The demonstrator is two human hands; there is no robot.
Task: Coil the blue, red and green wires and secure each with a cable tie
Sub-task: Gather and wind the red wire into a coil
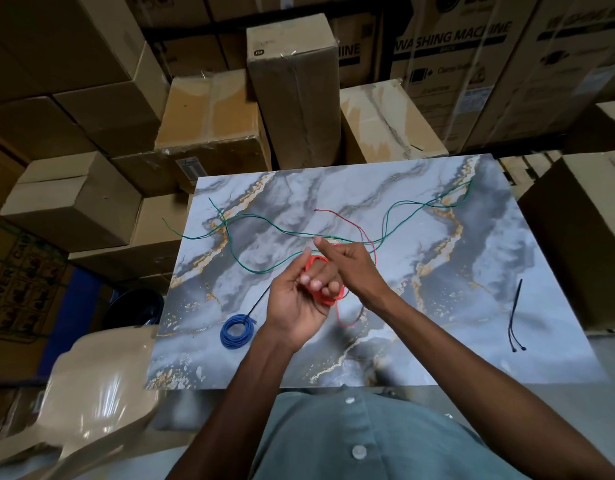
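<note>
Left hand [295,299] at frame centre, fingers curled round red wire [319,292] coil; right hand [347,268] fingers pinching its loose strand. Blue wire [237,331] coiled, tied, lower left on tabletop [437,306].

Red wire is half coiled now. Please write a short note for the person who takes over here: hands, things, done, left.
Left hand: holds the red coil wound on its fingers.
Right hand: pinches the red wire's loose part above the coil.
Blue coil: lies tied at front left.
Green wire: lies loose across the far table.
Two ties: lie at right.
Left: finish and tie red, then coil and tie green.
</note>
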